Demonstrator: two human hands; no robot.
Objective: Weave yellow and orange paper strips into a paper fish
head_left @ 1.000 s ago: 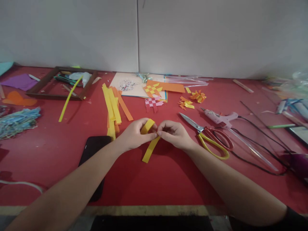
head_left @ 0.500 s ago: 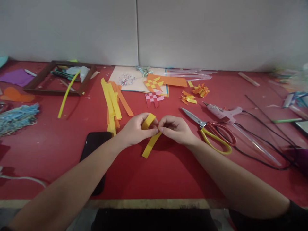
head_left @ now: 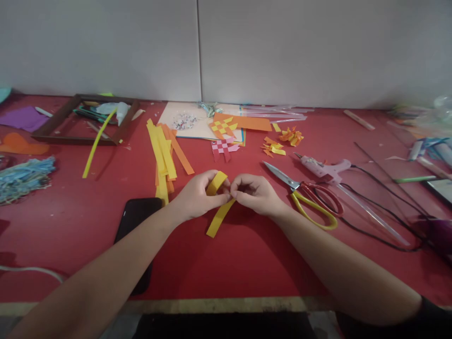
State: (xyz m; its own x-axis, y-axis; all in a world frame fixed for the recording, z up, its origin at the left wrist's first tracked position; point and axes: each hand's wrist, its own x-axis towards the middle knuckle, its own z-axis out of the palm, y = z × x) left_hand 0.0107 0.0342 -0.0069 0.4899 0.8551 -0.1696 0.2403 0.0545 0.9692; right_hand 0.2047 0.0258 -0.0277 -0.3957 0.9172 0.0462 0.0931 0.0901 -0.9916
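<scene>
Both hands meet over the middle of the red table, pinching one yellow paper strip (head_left: 219,220). My left hand (head_left: 197,195) is closed on it, with a bent-over part of the strip standing up between thumb and fingers. My right hand (head_left: 254,194) pinches the strip where its fingertips meet the left thumb. One end of the strip slants down toward the table edge; the part inside the fingers is hidden. Left of the hands lie loose yellow and orange paper strips (head_left: 165,150). Beyond them sit a woven pink paper fish (head_left: 221,147) and a woven yellow-orange piece (head_left: 223,126).
Scissors (head_left: 293,184) with red and yellow handles and a pink glue gun (head_left: 325,168) with its cord lie right. A black phone (head_left: 139,216) lies under the left forearm. A brown frame (head_left: 76,139) stands back left. Paper scraps (head_left: 273,147) lie beyond the scissors.
The view has shifted slightly, so everything sits a little lower and further left. Both hands keep their pinch on the yellow strip, with almost no movement against the table.
</scene>
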